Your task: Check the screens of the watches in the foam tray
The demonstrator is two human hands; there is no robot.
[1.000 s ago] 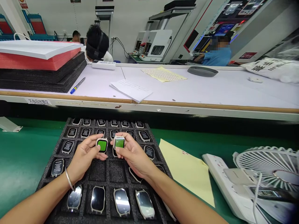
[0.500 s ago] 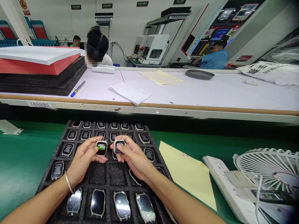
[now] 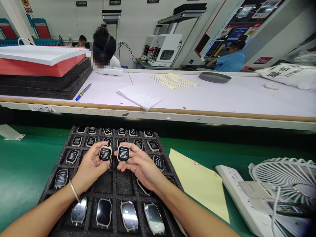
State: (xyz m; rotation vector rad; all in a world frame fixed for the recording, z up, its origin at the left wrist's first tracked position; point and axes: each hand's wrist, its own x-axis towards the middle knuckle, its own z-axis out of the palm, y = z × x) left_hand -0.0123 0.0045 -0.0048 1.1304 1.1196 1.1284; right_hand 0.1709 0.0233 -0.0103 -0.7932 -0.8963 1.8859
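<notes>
My left hand (image 3: 90, 167) pinches a strapless smartwatch body (image 3: 105, 153) whose screen shows white text on black. My right hand (image 3: 140, 165) grips a second watch body (image 3: 123, 153) with the same text screen, right beside the first. Both hands hover over the middle of a black foam tray (image 3: 108, 184) with square pockets. Several watch bodies lie in the tray's far rows with lit text screens (image 3: 153, 144). The near row holds several with dark glossy screens (image 3: 129, 215). Some pockets under my hands are bare foam.
A yellow paper sheet (image 3: 197, 179) lies right of the tray on the green mat. A white power strip (image 3: 243, 194) and a white fan (image 3: 283, 176) sit at the right. A raised white bench (image 3: 197, 95) carries papers, a pen, stacked foam sheets (image 3: 44, 70). Other people work beyond it.
The two held watch screens went from green to black with white text. My hands lifted them slightly and tilted the faces toward me.
</notes>
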